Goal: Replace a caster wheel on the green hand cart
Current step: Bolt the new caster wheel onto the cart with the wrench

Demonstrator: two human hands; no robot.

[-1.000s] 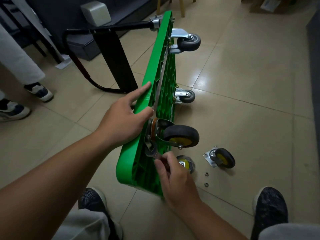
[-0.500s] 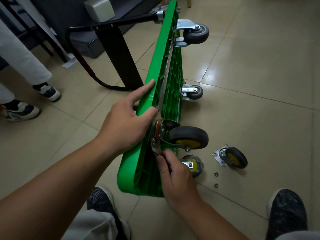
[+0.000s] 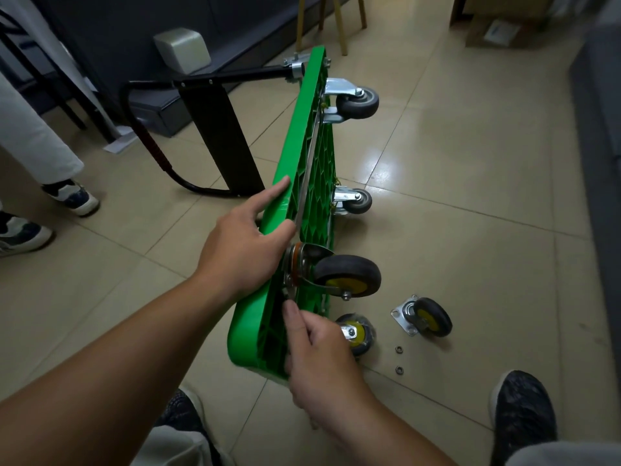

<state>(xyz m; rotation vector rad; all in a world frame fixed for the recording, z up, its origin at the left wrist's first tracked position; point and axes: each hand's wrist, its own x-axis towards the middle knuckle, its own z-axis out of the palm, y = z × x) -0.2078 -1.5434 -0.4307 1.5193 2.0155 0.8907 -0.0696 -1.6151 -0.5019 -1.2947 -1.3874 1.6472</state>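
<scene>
The cart (image 3: 302,136) stands on its long edge on the tiled floor, its ribbed underside facing right and its handle (image 3: 158,153) off to the left. My left hand (image 3: 235,253) has not shifted on the upper rim. The forefinger lies straight along the green edge, the thumb is laid against it, and nothing is gripped; it only steadies the cart.

My right hand (image 3: 322,351) is what has moved. A second ago it sat lower, below the plate of the near caster (image 3: 346,277). Now it has crept up, and thumb and fingertips are pinched together at the plate's near lower corner. I take it they hold a fastener (too small and too covered to see).

That suggests the caster is seated against the underside, and I am starting or turning its hardware by hand. The two far casters (image 3: 358,100) are mounted.

On the floor to the right a loose caster (image 3: 426,317) lies well apart from the cart, with two small rings (image 3: 399,349) near it. A wrapped caster (image 3: 358,332) sits just beside my right hand. With rings unfitted, I judge the fixing only partly done. One slip could drop the small piece into the ribs.
</scene>
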